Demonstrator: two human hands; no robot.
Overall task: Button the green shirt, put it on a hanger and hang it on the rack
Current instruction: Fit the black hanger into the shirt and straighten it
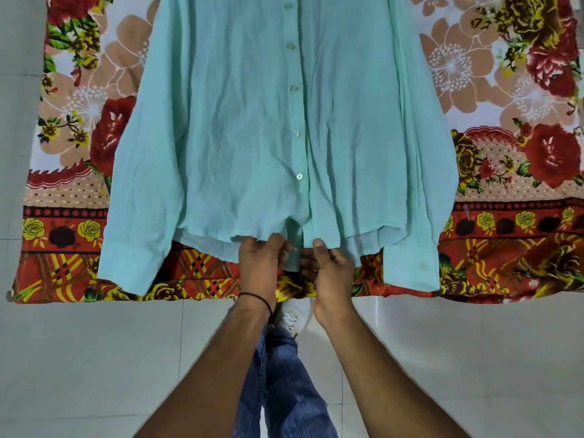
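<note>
Green shirt (252, 137), thin crinkled cloth: light, limp, likely to slide on floral sheet (505, 99). Left hand (259, 263), right hand (328, 270): fingers (278, 243) curled, pinching placket end (292, 256) between them. Best grip: hem beside fingers.

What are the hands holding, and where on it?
Both hold the shirt at the middle of its bottom hem: left hand on one front edge, right hand on the other.

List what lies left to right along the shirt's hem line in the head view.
Grey tiled floor → red floral sheet → pale green sleeve cuff → left hand → right hand, both pinching the hem of the pale green button-up shirt → second sleeve cuff → floral sheet again.
</note>
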